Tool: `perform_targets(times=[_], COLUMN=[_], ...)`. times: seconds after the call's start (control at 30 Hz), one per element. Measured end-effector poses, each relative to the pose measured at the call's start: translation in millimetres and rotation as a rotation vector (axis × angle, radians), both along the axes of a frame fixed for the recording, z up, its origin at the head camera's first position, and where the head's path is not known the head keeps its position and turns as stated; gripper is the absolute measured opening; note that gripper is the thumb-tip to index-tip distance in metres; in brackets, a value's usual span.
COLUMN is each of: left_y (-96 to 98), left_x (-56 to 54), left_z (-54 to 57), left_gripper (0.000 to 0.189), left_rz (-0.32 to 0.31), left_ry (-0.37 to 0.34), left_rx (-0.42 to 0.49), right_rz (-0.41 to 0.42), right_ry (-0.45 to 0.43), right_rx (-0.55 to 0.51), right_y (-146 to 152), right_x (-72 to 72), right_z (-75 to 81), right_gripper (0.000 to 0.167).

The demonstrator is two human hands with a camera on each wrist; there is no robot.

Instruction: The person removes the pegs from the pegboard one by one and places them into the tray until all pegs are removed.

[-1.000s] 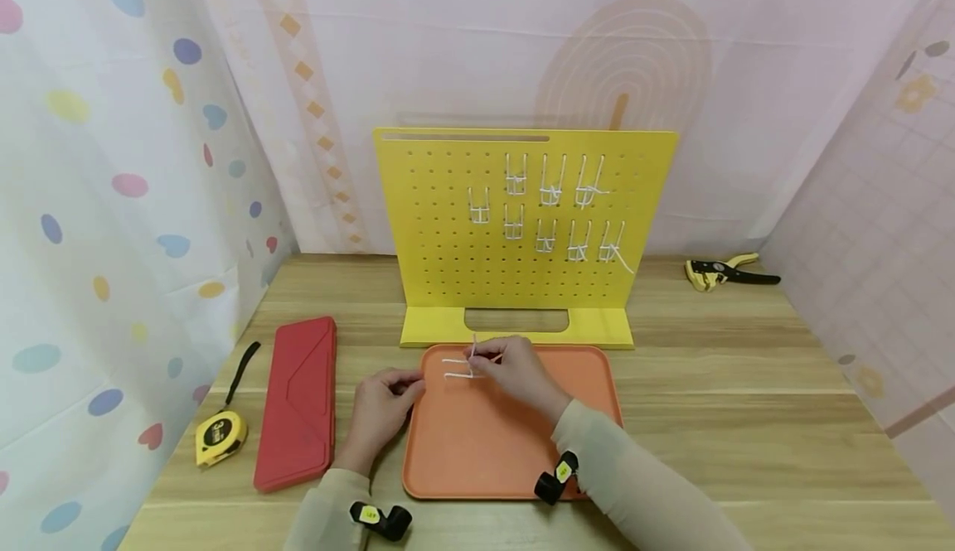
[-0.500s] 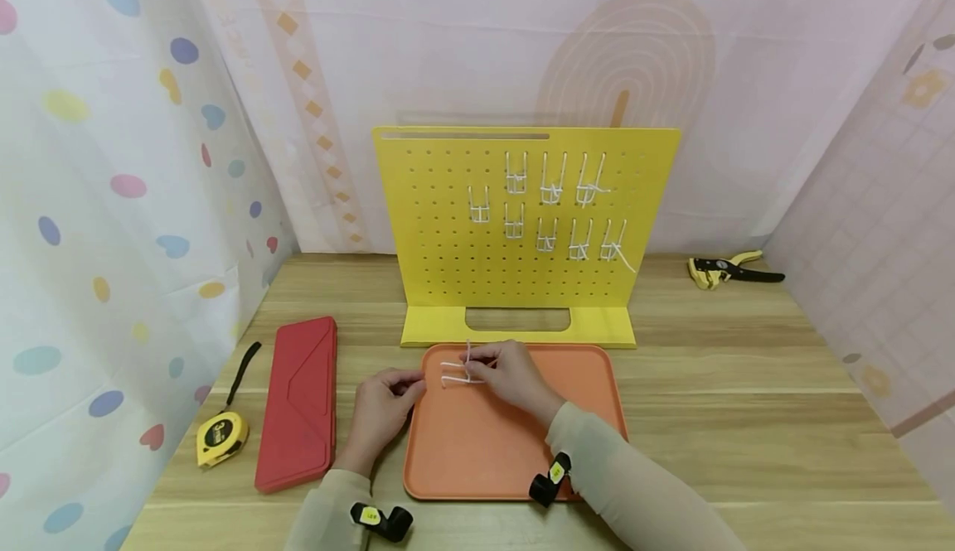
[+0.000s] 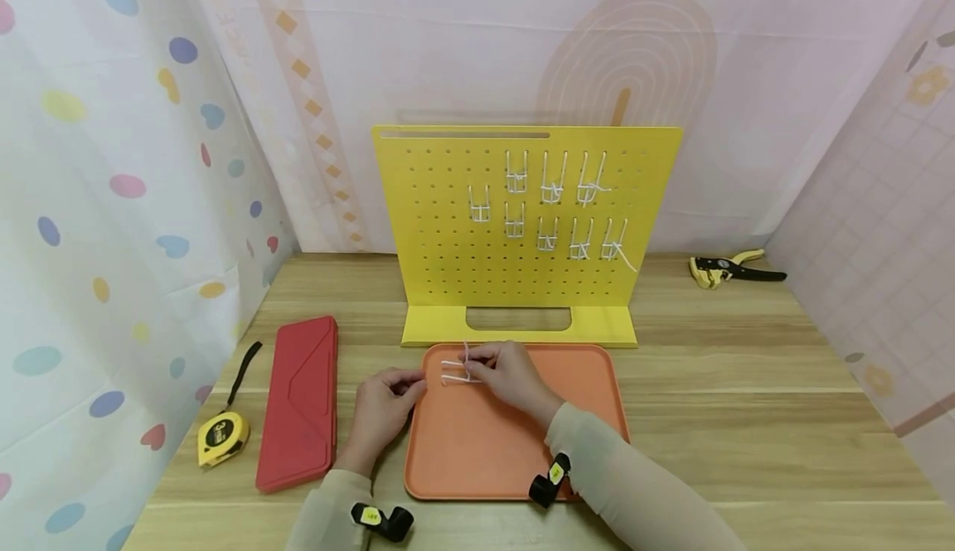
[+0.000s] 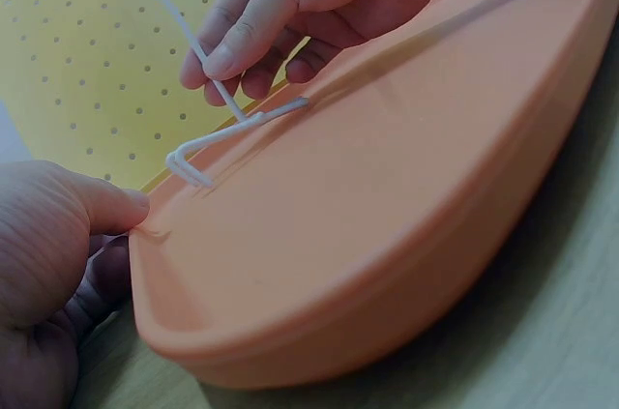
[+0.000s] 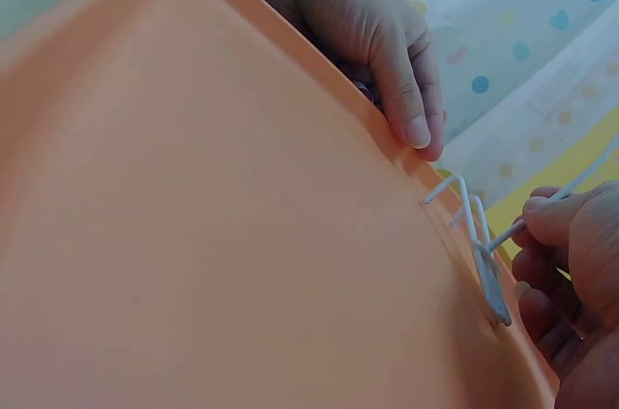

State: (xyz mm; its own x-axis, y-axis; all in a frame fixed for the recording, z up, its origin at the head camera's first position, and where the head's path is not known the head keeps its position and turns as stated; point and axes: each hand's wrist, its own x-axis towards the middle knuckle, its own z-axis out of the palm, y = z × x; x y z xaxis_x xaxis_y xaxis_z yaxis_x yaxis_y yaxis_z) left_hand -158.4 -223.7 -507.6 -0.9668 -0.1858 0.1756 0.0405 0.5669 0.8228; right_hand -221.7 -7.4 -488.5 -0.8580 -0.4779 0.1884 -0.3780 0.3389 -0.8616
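Between thumb and fingertips, my right hand [image 3: 511,373] pinches the long rod of a white wire pegboard hook [image 4: 218,136]. Low over the orange tray [image 3: 485,451], near its far left corner, the hook's two prongs point left. In the right wrist view the lower end of the hook [image 5: 493,283] appears to touch the tray. My left hand [image 3: 379,414] grips the tray's left rim, thumb on the edge and fingers outside it. Some of its fingers are hidden in the head view.
A yellow pegboard [image 3: 448,269] with several white hooks [image 3: 515,219] stands behind the tray. At left lie a red case [image 3: 298,402] and a yellow tape measure [image 3: 222,437]. Yellow and black wire strippers [image 3: 734,269] lie at the back right.
My right hand has shifted slightly left and nearer with the hook, mostly in the first half second. The left hand stays at the tray's rim.
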Motion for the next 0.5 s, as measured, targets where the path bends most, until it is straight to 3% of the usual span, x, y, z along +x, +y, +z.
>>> perform_targets(times=[0.5], left_y=[0.1], left_x=[0.0], left_z=[0.8], left_gripper=[0.012], left_rz=[-0.007], left_ry=[0.009], left_rx=[-0.008], right_rz=[0.006], right_ry=[0.009], right_rx=[-0.028], right_y=[-0.7], right_x=[0.8], right_z=[-4.8], right_gripper=[0.018])
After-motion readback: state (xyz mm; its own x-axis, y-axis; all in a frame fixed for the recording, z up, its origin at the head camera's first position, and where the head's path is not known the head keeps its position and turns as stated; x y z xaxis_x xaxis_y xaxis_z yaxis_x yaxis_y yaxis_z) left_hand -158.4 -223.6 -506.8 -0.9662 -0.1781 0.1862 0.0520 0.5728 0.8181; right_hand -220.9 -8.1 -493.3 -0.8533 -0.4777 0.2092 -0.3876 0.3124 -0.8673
